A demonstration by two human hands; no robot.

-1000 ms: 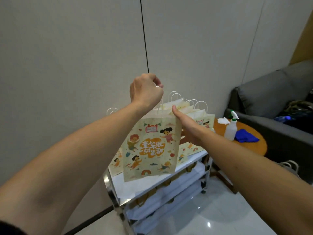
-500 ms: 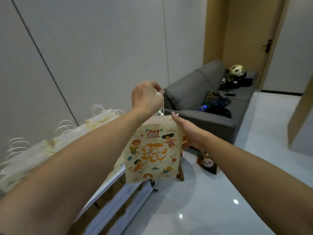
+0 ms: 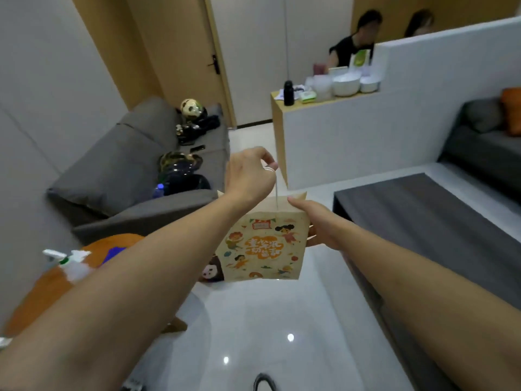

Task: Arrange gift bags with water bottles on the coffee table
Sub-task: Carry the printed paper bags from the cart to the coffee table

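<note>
Now that we have swung away from the cart, the dark coffee table [image 3: 423,221] lies just right of us. Our left hand [image 3: 249,176] pinches the printed gift bag [image 3: 262,246] by its handle, hanging above the floor; our right hand [image 3: 318,224] grips its side edge. Setting it down comes next.

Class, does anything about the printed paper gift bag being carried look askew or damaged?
Nothing stands out. The cartoon-printed paper gift bag hangs untorn from its white handle in the left hand; the right hand steadies its side.
</note>
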